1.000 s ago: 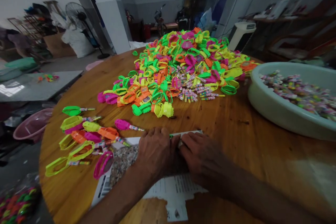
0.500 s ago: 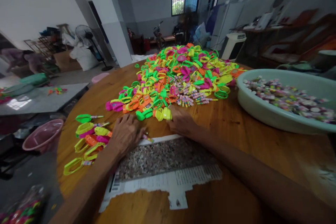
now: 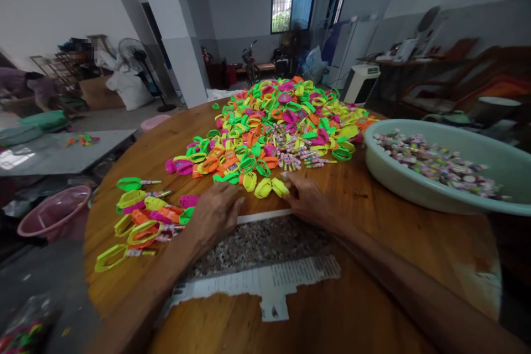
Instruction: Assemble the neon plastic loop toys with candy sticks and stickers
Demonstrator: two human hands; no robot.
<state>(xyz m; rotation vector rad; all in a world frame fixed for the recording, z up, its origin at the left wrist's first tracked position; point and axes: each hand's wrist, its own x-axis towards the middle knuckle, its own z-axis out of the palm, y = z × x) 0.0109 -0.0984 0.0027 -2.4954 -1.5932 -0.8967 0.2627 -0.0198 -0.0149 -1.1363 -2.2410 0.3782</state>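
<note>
My right hand [image 3: 307, 198] has its fingertips pinched at the right end of a yellow toy watch [image 3: 271, 188], a looped plastic band in front of the pile. My left hand [image 3: 214, 211] is over the near side of the table, thumb apart from the fingers and nothing visible in it. Close to its fingertips lie a green toy watch [image 3: 226, 178] and another yellow band. A heap of neon toy watches [image 3: 249, 121] has small wrapped candy rolls [image 3: 290, 157] at its front. Below my hands, a speckled stone slab [image 3: 265, 244] rests on torn printed paper [image 3: 274, 310].
Left of my left hand, several toy watches with candy rolls attached [image 3: 143, 232] lie on the round wooden table [image 3: 373, 287]. A pale green basin [image 3: 415, 193] of candy rolls stands at the right. A pink basin [image 3: 53, 215] is beyond the left edge; a person [image 3: 41, 91] bends farther back.
My right hand has shifted right with the yellow toy watch, drawing it away from the pile. My left hand has moved slightly right, and the candy roll beside it no longer shows.
</note>
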